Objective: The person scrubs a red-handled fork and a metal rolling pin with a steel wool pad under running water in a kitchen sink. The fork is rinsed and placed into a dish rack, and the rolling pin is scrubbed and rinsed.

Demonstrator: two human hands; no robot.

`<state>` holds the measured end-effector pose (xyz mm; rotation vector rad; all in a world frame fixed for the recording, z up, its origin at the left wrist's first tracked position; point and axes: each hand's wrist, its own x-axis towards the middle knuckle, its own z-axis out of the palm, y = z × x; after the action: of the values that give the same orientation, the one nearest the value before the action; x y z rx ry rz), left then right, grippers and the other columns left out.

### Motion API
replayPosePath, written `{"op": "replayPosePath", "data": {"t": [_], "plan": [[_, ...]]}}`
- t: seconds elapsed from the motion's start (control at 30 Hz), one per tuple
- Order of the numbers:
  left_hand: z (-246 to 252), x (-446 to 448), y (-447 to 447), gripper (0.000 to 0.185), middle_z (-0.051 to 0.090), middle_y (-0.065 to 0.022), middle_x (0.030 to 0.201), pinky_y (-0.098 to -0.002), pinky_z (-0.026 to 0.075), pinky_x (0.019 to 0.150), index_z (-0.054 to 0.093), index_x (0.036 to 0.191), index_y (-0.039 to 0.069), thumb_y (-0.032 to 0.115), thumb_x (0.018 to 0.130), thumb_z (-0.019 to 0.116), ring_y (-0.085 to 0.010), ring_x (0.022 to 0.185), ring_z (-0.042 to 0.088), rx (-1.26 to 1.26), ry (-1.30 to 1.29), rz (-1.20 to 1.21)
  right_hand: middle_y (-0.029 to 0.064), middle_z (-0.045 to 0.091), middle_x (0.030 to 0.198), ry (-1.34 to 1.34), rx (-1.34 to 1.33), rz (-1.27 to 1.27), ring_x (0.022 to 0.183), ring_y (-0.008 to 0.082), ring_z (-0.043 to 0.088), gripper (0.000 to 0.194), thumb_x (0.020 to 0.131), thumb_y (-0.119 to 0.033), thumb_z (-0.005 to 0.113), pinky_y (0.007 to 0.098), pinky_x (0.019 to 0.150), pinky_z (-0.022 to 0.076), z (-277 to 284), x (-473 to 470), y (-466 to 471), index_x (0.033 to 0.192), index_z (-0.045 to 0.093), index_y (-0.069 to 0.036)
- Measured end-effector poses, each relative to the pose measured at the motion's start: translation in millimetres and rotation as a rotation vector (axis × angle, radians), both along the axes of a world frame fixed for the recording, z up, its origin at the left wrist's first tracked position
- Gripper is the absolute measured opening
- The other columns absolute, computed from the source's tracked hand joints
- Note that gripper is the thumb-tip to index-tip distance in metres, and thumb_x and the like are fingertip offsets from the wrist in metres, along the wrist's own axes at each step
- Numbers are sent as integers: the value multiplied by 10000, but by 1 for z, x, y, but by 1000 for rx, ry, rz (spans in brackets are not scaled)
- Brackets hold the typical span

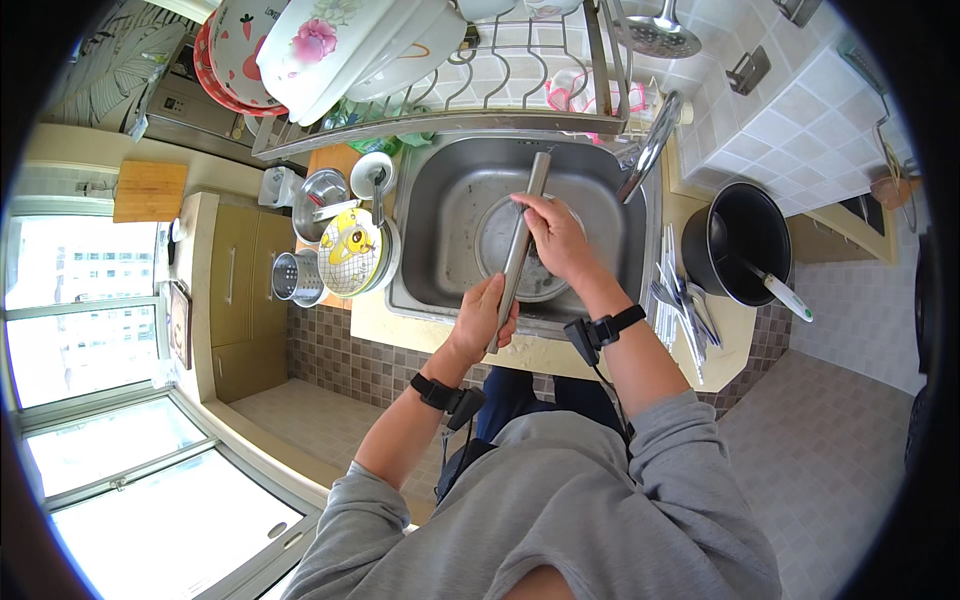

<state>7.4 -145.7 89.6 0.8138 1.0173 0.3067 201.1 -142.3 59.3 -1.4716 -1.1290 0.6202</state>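
A long metal tube or rod (517, 255) slants over the sink. My left hand (484, 319) grips its lower end near the sink's front edge, and my right hand (555, 236) is closed around its middle, with the thumb on top. Below my right hand, a round metal pan or lid (495, 232) lies on the bottom of the stainless steel sink (442, 202). The curved faucet (652, 146) reaches over the sink's right back corner. Whether anything is tucked in my right palm is hidden.
Stacked plates (349, 259), a white bowl (367, 169), a metal bowl (319, 195) and a perforated utensil holder (296, 277) stand left of the sink. On the right are cutlery and chopsticks (686, 300) and a black pot (739, 232). A dish rack (465, 124) overhangs the back.
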Motion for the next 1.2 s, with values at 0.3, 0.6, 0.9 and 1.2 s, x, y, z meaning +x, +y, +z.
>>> {"op": "replayPosePath", "data": {"t": [0.3,0.6,0.9,1.2], "plan": [[16,3,-28,456,499,-49,625,-292,370,366,531,916,37,391,1154,370,-123,411,435,112,124,-116,190,719,1001,-94,-102,59,926,382,690,274,1100,-227,510,411,832,542,-15,52,1,1292,687,-144],[6,-7,-16,355,533,-20,678,-269,371,384,605,1291,6,281,1136,443,-87,433,452,320,239,-239,189,705,1034,-88,-247,297,980,418,687,267,1078,-217,544,467,866,552,-18,17,-43,1308,677,-199],[-14,-30,-20,371,642,-158,765,-382,509,613,609,1373,-15,162,1047,606,-245,655,650,962,400,-335,192,728,1192,-71,-332,97,1104,377,698,315,1104,-201,484,413,931,545,-20,20,-25,1374,637,-147],[-17,-39,-31,321,677,-268,904,-457,526,699,629,1276,-39,96,987,668,-453,811,662,1089,431,-329,196,747,1092,-153,-294,-83,1018,418,702,307,1093,-236,491,484,846,566,-18,35,-9,1342,661,-178]]}}
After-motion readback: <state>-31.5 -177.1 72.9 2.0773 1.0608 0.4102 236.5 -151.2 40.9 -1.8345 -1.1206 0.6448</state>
